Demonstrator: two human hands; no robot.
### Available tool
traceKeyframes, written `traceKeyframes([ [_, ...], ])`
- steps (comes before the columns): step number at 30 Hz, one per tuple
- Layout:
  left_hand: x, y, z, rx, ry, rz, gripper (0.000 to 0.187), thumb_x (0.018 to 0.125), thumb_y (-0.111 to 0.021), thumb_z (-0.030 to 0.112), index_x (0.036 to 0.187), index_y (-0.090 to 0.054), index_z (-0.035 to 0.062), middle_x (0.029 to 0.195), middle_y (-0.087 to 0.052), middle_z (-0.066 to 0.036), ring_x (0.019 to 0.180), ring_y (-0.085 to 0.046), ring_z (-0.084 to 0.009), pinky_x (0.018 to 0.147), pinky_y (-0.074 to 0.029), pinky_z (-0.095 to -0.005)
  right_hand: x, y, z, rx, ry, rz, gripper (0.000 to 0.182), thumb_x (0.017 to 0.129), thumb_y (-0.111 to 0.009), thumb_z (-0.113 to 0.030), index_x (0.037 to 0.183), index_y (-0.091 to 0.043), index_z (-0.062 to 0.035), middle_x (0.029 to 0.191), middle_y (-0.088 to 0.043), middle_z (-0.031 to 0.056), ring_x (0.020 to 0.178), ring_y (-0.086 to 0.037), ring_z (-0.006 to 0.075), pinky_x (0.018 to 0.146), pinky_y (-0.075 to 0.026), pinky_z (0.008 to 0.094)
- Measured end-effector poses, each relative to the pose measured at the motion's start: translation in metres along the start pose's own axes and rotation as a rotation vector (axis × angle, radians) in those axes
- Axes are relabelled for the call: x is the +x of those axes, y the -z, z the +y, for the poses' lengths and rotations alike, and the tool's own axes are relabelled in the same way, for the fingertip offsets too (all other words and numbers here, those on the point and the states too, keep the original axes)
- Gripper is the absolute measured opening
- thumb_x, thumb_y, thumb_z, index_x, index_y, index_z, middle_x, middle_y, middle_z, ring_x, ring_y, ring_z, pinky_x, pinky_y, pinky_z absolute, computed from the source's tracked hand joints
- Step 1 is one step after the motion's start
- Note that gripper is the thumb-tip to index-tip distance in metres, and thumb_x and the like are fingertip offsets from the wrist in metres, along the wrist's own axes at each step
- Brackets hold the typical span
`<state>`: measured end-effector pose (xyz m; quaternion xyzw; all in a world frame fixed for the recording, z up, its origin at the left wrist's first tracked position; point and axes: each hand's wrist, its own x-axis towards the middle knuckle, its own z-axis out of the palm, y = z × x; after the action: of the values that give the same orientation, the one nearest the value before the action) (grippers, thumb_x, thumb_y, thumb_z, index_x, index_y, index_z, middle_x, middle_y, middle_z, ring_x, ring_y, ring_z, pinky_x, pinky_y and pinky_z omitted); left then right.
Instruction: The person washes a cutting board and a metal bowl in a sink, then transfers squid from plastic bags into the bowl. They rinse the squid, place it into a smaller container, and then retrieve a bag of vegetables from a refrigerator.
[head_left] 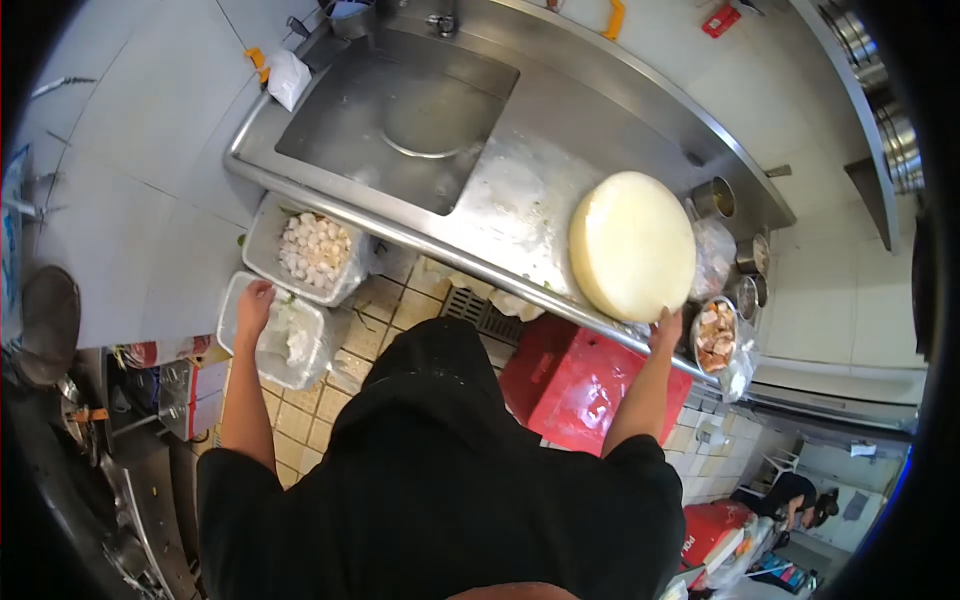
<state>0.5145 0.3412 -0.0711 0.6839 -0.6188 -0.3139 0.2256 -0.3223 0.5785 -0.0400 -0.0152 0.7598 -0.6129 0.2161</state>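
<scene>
A thick, round, pale chopping block (635, 245) stands on the steel counter (510, 215), right of the sink. My right hand (667, 327) is at its near lower rim, fingers against the edge. Out to the left, my left hand (256, 296) is over the rim of a clear plastic tub (232, 315), its fingers curled together with nothing visible in them. Some whitish material (300, 340) lies inside that tub. Just beyond it, a second tub (262, 240) contains many pale, rounded chunks (315, 250).
The sink basin (340, 110) holds a large round vessel. Right of the block are a bowl of meat pieces (716, 335), plastic bags (712, 250) and metal pots (714, 197). A red box (590, 385) stands below the counter. Another person (795, 495) bends over at far right.
</scene>
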Motion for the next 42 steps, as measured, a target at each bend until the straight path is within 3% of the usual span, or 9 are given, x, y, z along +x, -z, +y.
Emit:
traceKeyframes([
  [9,0.180,-0.050,0.167,-0.390,-0.010,-0.248,0.026,0.091,-0.062,0.023,0.107,-0.065,0.0032,0.092,-0.067,-0.002,0.081,-0.062,-0.0118,0.070,-0.048,-0.0258,0.012,0.011,0.020,0.246,0.019,-0.065,0.052,0.094,-0.051,-0.005,0.144,-0.037,-0.0095,0.131,-0.054,0.0104,0.109,-0.058,0.0227,0.084,-0.051,0.0354],
  [19,0.478,-0.177,0.331,-0.437,-0.028,-0.371,0.043,0.093,-0.057,0.032,0.127,-0.055,0.0048,0.113,-0.062,-0.008,0.086,-0.064,-0.0184,0.070,-0.053,-0.0335,-0.024,-0.028,0.007,0.266,0.023,0.167,0.048,0.098,-0.048,-0.013,0.144,-0.034,-0.0046,0.131,-0.054,0.0129,0.111,-0.057,0.0236,0.092,-0.049,0.0350],
  [23,0.581,-0.224,0.380,-0.602,-0.001,-0.378,0.046,0.095,-0.054,0.034,0.130,-0.045,0.0056,0.103,-0.061,-0.008,0.089,-0.063,-0.0218,0.070,-0.052,-0.0368,-0.023,-0.025,0.020,0.167,-0.009,0.274,0.049,0.099,-0.048,-0.016,0.143,-0.034,-0.0017,0.130,-0.054,0.0132,0.109,-0.058,0.0232,0.091,-0.049,0.0344],
  [26,0.639,-0.257,0.399,-0.584,-0.026,-0.279,0.035,0.095,-0.053,0.032,0.118,-0.054,0.0055,0.094,-0.060,-0.008,0.086,-0.063,-0.0196,0.069,-0.052,-0.0366,-0.031,-0.046,0.006,0.035,-0.090,0.469,0.049,0.096,-0.053,-0.015,0.140,-0.039,-0.0003,0.125,-0.057,0.0146,0.105,-0.059,0.0233,0.088,-0.050,0.0335],
  [29,0.679,-0.291,0.324,-0.068,-0.386,-0.159,0.046,0.092,-0.053,0.035,0.121,-0.056,-0.0016,0.108,-0.063,-0.022,0.100,-0.063,-0.0312,0.081,-0.051,-0.0447,-0.016,-0.011,0.043,-0.508,0.273,0.691,0.044,0.093,-0.058,-0.015,0.132,-0.048,0.0016,0.116,-0.061,0.0145,0.100,-0.061,0.0221,0.085,-0.051,0.0341],
  [32,0.645,-0.320,0.204,0.507,-0.539,-0.232,0.050,0.088,-0.056,0.036,0.119,-0.058,-0.0035,0.110,-0.063,-0.026,0.110,-0.059,-0.0366,0.089,-0.048,-0.0466,-0.085,-0.190,-0.067,0.074,0.405,0.561,0.036,0.090,-0.061,-0.013,0.122,-0.055,0.0023,0.108,-0.063,0.0136,0.096,-0.062,0.0213,0.082,-0.052,0.0356],
  [36,0.625,-0.396,0.036,0.725,-0.718,-0.078,0.061,0.083,-0.063,0.038,0.129,-0.050,0.0010,0.122,-0.058,-0.024,0.112,-0.058,-0.0359,0.093,-0.047,-0.0436,-0.156,-0.416,-0.095,0.076,-0.040,-0.362,0.045,0.087,-0.061,-0.012,0.129,-0.049,0.0001,0.122,-0.057,0.0126,0.107,-0.059,0.0237,0.092,-0.049,0.0371],
  [39,0.576,-0.347,0.134,0.257,0.231,-0.318,0.049,0.084,-0.057,0.017,0.128,-0.050,-0.0043,0.130,-0.052,-0.026,0.118,-0.054,-0.0370,0.092,-0.047,-0.0420,-0.156,-0.546,-0.016,0.098,-0.541,-0.708,0.074,0.083,-0.071,-0.019,0.141,-0.033,0.0052,0.135,-0.047,0.0184,0.117,-0.053,0.0232,0.097,-0.044,0.0338],
  [42,0.576,-0.334,0.121,-0.019,0.289,-0.392,0.040,0.082,-0.056,0.009,0.120,-0.055,-0.0032,0.119,-0.058,-0.022,0.103,-0.060,-0.0331,0.077,-0.051,-0.0425,-0.114,-0.641,0.072,-0.176,-0.714,-0.586,0.062,0.080,-0.070,-0.024,0.127,-0.048,0.0094,0.120,-0.058,0.0212,0.108,-0.059,0.0260,0.086,-0.048,0.0359],
])
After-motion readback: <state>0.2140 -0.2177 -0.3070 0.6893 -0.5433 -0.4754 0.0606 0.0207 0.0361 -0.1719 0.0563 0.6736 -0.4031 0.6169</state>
